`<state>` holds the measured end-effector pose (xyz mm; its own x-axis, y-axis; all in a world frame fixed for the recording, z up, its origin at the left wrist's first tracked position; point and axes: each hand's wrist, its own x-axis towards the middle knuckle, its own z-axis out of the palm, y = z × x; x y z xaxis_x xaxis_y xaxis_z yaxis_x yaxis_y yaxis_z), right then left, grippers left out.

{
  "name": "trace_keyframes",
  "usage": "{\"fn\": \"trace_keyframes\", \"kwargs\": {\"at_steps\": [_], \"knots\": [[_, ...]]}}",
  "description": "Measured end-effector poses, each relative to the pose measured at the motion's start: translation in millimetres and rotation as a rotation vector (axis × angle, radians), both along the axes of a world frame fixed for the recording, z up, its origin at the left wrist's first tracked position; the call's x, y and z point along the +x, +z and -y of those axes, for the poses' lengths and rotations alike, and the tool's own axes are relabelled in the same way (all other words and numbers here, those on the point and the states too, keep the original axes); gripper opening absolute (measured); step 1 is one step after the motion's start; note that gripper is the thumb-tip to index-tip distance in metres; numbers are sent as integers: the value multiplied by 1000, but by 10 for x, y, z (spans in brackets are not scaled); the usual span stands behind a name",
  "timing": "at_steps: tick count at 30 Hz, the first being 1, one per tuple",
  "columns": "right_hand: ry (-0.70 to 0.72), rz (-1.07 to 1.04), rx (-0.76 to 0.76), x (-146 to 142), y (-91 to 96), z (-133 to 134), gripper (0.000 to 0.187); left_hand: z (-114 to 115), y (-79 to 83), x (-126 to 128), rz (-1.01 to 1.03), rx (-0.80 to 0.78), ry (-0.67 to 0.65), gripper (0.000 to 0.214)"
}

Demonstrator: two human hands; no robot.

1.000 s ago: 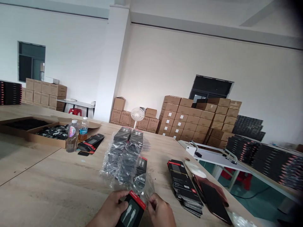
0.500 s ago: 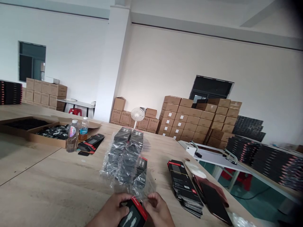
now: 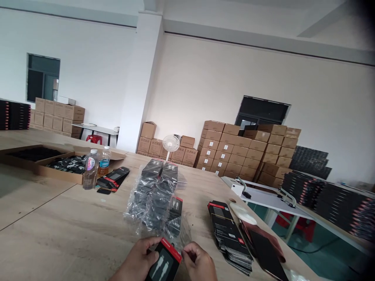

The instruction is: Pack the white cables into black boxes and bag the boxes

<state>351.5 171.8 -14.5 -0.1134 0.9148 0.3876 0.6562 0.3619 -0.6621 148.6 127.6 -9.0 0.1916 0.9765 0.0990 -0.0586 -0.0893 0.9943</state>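
Note:
At the bottom edge, my left hand (image 3: pixel 136 262) grips a small black package with a red top strip (image 3: pixel 163 260) that shows a white cable on its face. My right hand (image 3: pixel 199 262) is closed beside it, its fingers pinching the package's upper right corner or a clear wrapper there. Just beyond my hands lies a heap of clear plastic bags holding similar black packages (image 3: pixel 156 197) on the wooden table (image 3: pixel 73 222). A fanned stack of flat black and red packages (image 3: pixel 230 233) lies to the right of my hands.
Two drink bottles (image 3: pixel 96 166) and a few black packages (image 3: pixel 113 178) stand left of centre, next to open cardboard trays (image 3: pixel 49 164). A dark phone-like slab (image 3: pixel 263 253) and a white disc (image 3: pixel 241 212) lie at right. Stacked cartons (image 3: pixel 249 150), a small fan (image 3: pixel 170 143) and a white side table (image 3: pixel 269 197) stand behind.
The package dipped in my hands half a second ago and is raised again now. The camera view shifted slightly down and right. Both hands stay on the package.

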Motion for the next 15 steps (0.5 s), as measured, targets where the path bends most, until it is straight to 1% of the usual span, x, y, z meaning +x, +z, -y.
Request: {"fn": "trace_keyframes", "kwargs": {"at_steps": [3, 7, 12, 15], "knots": [[26, 28, 21, -9, -47, -3, 18, -12, -1, 2, -10, 52, 68, 44], [-9, -34, 89, -61, -147, -11, 15, -22, -1, -2, -62, 81, 148, 44], [-17, -146, 143, -116, -203, -33, 20, -33, 4, -7, -122, 80, 171, 46], [6, -169, 218, -127, -197, -34, 24, -36, -11, -22, -140, 51, 194, 45]]}}
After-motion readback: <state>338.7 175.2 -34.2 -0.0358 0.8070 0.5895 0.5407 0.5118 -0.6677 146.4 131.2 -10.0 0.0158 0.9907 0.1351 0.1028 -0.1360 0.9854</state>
